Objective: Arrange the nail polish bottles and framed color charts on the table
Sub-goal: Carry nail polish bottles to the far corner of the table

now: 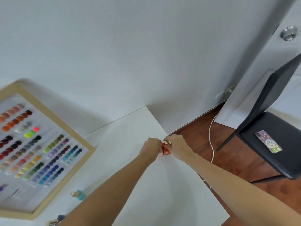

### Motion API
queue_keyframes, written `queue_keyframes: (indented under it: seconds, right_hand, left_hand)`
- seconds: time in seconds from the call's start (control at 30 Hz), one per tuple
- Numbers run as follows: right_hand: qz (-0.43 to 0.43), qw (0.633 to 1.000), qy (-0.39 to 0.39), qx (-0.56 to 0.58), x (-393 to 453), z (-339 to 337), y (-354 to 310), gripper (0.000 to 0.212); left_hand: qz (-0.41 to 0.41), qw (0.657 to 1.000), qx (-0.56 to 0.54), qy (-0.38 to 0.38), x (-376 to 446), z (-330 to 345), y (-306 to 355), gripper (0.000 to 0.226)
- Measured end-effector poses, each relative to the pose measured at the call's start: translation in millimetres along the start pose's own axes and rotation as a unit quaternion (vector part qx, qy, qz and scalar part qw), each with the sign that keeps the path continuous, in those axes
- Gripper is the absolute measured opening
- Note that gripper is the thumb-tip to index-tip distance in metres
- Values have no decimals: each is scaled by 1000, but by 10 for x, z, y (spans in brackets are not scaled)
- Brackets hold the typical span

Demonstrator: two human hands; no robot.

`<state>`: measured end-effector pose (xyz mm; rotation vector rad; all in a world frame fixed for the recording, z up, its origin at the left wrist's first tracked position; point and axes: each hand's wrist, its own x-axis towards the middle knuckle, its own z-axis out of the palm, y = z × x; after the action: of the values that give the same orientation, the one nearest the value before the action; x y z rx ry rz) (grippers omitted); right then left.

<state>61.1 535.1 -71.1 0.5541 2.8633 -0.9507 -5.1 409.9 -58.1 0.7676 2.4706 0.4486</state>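
Note:
A red nail polish bottle (pixel 166 150) with a gold cap stands near the far right edge of the white table (pixel 133 160). My left hand (pixel 151 145) grips its left side with curled fingers. My right hand (pixel 175 144) pinches the gold cap from the right. A wood-framed color chart (pixel 32 147) with rows of many-coloured swatches leans against the wall at the left. A teal bottle (pixel 79 195) with a gold cap stands in front of the chart. A dark blue bottle (pixel 60 218) shows at the bottom edge, partly behind my left forearm.
A black chair (pixel 268 128) stands on the wooden floor to the right, with a phone (pixel 268 141) in a patterned case on its seat. A white cable (pixel 211 139) runs down beside the table's right edge. The white wall rises behind the table.

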Motion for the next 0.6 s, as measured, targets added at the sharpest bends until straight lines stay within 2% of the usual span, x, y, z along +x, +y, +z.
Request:
queue_keyframes:
  seconds: [0.1, 0.3, 0.4, 0.5, 0.6]
  right_hand:
    - [3, 1000, -14, -2, -21, -16, -5, 31]
    - [15, 1000, -25, -6, -122, -39, -67, 58]
    - [-12, 1000, -12, -16, -231, -29, -151, 69]
    - [-67, 996, 53, -35, -342, 16, -337, 61]
    - [-109, 992, 61, -22, -441, 114, -626, 58]
  left_hand:
    - [2, 1000, -19, -12, -43, -64, 16, 24]
    - [45, 998, -33, -9, -284, -272, -193, 50]
    - [63, 998, -20, -10, -502, -465, -416, 62]
    - [77, 997, -24, 10, -819, -713, -732, 57]
    - [76, 996, -8, 36, -1217, -948, -1149, 48]
